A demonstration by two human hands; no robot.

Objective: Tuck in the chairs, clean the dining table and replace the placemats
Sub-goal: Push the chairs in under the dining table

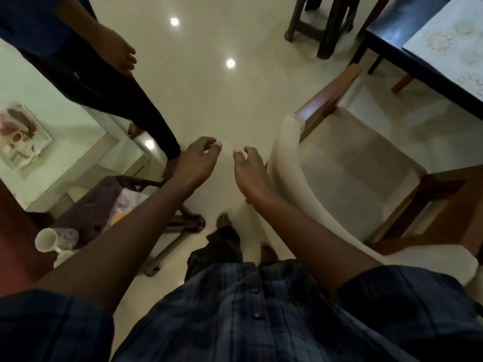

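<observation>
Left hand (199,160) and right hand (249,169) hung over floor (214,100), fingers loosely curled, holding nothing; cushioned chair (347,163) right, untucked; table (407,45) far right.

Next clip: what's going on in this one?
Nothing is being handled yet. The person's left grip and right grip are held out in front, loosely curled and empty. A cream chair stands beside the right grip, not tucked under the dark dining table, which carries a placemat. Another person stands at left.
</observation>
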